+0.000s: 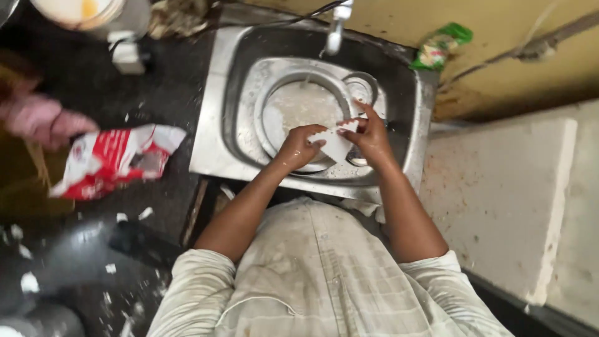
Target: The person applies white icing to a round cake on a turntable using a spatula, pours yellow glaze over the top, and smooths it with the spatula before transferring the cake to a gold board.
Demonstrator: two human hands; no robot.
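Note:
Both my hands are over a steel sink [215, 125]. My left hand [298, 146] and my right hand [369, 136] hold a white flat piece [334, 142] between them, just above a large round steel bowl [274, 93] filled with milky water. A thin stream of water falls from the tap [336, 28] into that bowl. A smaller steel cup [360, 84] stands in the sink beside the bowl, behind my right hand.
A red and white torn packet [112, 162] lies on the dark counter left of the sink, with white scraps scattered around. Another person's hand [43, 122] is at the far left. A green packet [440, 45] rests behind the sink. A pale stone slab [499, 200] lies to the right.

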